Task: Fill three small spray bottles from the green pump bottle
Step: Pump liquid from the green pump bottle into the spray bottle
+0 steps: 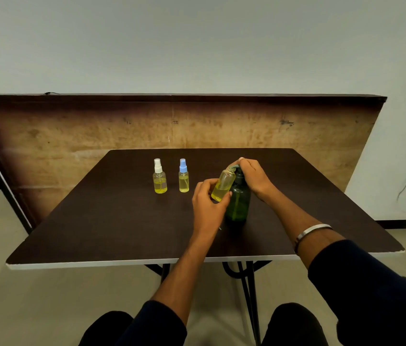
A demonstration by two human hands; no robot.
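Dark brown tabletop [122, 221] under a plain wall. Third fill in hand: small uncapped clear bottle of yellow liquid [223, 186] pinched tilted in left hand [208, 203], mouth at spout of dark green pump bottle [238, 201]; right hand [253, 176] curled over the pump. Beyond the grip, white-capped spray bottle [159, 176] and blue-capped spray bottle [183, 175], filled. Next, likely: more pumps, then capping.

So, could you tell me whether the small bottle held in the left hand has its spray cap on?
No, the small clear bottle of yellow liquid in the left hand is uncapped, its open neck tilted to the dark green pump bottle's spout.
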